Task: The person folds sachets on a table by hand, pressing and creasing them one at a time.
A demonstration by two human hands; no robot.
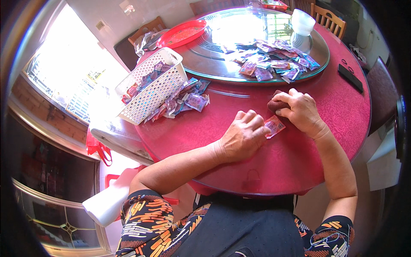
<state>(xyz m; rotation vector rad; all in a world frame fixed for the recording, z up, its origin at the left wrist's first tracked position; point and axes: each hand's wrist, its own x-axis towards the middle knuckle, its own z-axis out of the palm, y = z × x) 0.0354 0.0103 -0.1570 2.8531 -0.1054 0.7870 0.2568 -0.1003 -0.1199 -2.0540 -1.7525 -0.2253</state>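
Note:
My left hand [245, 135] rests near the front of the red-covered round table, its fingers at the left edge of a small pink and orange packet [275, 126]. Just beyond and to the right, my right hand [300, 110] holds a dark reddish-brown cloth-like item [276, 102] between thumb and fingers. A heap of small printed packets [276, 61] lies on the glass turntable [205, 69]. At the left, a white perforated plastic basket [154, 93] stands tilted in the view with similar packets inside, and more packets [195, 102] lie against its right side.
A red round tray [183, 33] overlaps the turntable's left edge. Stacked white bowls [302, 22] stand at its far right. A black phone [350, 78] lies near the table's right edge, by a small dark looped object [347, 65]. Wooden chairs stand behind the table.

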